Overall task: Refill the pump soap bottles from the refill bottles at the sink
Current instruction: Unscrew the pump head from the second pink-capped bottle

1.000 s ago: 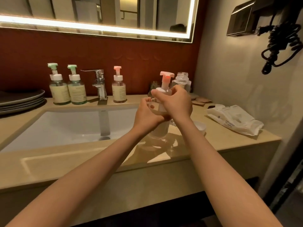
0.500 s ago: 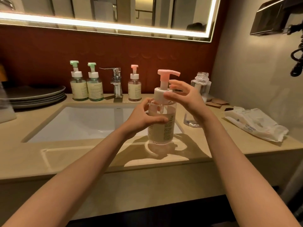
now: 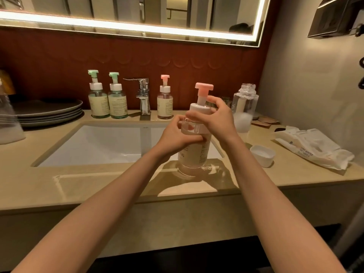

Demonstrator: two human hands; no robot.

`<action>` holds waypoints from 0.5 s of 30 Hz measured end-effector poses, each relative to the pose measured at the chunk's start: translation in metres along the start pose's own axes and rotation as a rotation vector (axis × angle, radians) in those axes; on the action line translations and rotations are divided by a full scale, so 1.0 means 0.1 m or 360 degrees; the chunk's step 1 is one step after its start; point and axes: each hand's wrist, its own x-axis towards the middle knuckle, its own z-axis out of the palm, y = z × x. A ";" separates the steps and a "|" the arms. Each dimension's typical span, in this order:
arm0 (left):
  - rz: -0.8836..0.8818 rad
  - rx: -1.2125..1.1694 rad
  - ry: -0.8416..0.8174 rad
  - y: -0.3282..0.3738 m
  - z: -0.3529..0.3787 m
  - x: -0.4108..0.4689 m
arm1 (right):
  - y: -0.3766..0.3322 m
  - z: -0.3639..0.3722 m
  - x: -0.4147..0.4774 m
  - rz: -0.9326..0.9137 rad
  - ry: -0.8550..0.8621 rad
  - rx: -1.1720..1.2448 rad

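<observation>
- Pink marks the pump head (image 3: 204,88) of the pump bottle (image 3: 194,154) we are working on. It stands upright on the tabletop (image 3: 98,186), at the front right corner of the sink (image 3: 88,144), near the middle of the view.
- Our left hand (image 3: 173,134) comes in from nine o'clock and is clamped round the bottle's upper body, fingers wrapped across the clear shoulder.
- Our right hand (image 3: 222,119) comes in from three o'clock, with its thumb and fingers curled on the white collar (image 3: 199,108) under the pump stem.
- We judge the step in hand to be turning that collar on its thread. Whether it is going on or coming off, we cannot tell.
- We cannot read how full the bottle is behind its label.
- At two o'clock from it stands the refill bottle (image 3: 245,107), uncapped, with pale contents low down. Its white cap (image 3: 263,155) lies on the tabletop at four o'clock.
- For the next move, we think the left hand must hold the body firm against the twist while the right hand turns the collar. The pump should stay straight so the thread does not cross.
- At about eleven o'clock, along the back wall, two green-topped bottles (image 3: 98,99) and a pink-topped bottle (image 3: 165,103) wait on either side of the tap (image 3: 143,95).
</observation>
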 end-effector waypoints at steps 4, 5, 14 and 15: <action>-0.0103 -0.0108 -0.0272 -0.02 -0.08 0.00 | 0.04 -0.15 0.05 0.0122 -0.0406 0.0334; -0.0097 -0.0078 -0.0280 -0.02 -0.07 0.00 | 0.04 -0.15 0.05 0.0131 -0.0390 0.0373; 0.0076 0.0067 0.0002 -0.03 0.10 0.04 | 0.05 0.05 -0.02 0.0052 0.0272 -0.0182; 0.0055 0.0067 -0.0019 -0.02 0.09 0.04 | 0.03 0.01 -0.01 0.0057 0.0251 -0.0158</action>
